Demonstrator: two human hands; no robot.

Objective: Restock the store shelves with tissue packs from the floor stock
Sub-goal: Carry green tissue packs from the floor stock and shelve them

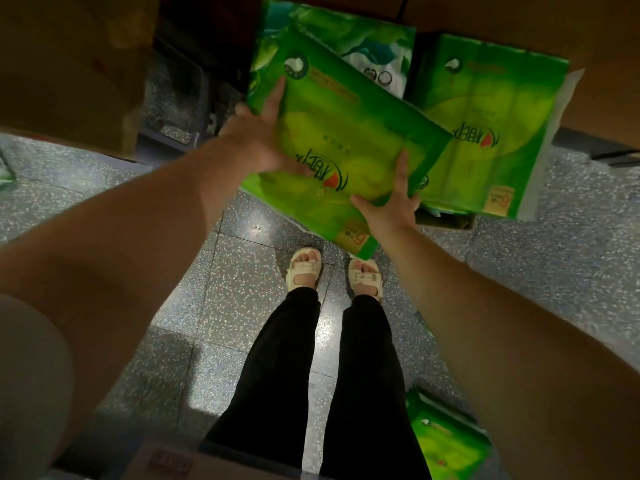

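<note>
Evidently early in the restock — left hand (pixel 258 140) and right hand (pixel 391 202) each grip one green tissue pack (pixel 346 133) held above the floor (pixel 242 306); other packs (pixel 485 126) remain unshelved.

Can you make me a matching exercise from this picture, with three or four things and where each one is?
Things:
1. held tissue pack
2. second tissue pack
3. third tissue pack
4. sandals

Places:
A. on the floor, bottom right
B. between both hands
C. on the feet
D. just right of the held one

Pairs: 1-B, 2-D, 3-A, 4-C
</note>
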